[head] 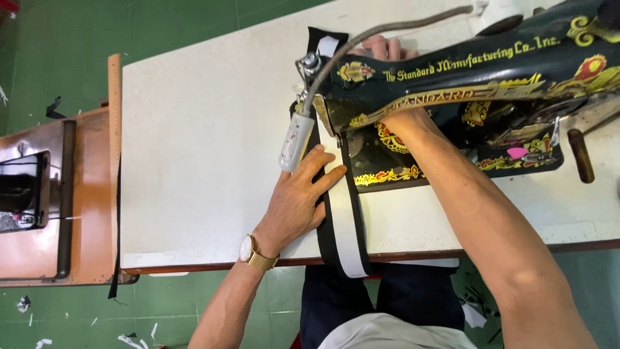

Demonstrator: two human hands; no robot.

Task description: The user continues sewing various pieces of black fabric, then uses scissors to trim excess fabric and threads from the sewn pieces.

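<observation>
Nearest to me, the black-and-white fabric strip [342,226] hangs over the front edge of the counter [206,129] toward my lap, its slack left free so it can travel without dragging.

My left hand [297,197], gold wristwatch [253,253] on the wrist, lies flat on the strip's left edge. The fingers [323,174] are spread and pressing, not clenched and grasping nothing; I judge this keeps the strip flat and in line with the needle area.

My right forearm [491,239] passes under the arm of the black sewing machine [465,84]. My right hand [387,48] emerges beyond it, fingertips resting on the strip's far end [323,42]. Whether they pinch the cloth or only press it, I cannot tell; the machine covers most of the hand. Hands on both sides of the needle would hold the strip taut.

A white lamp [294,139] on a grey flexible neck points at the needle area.

Far left, separate from this counter, stands a brown wooden table [77,200].
</observation>
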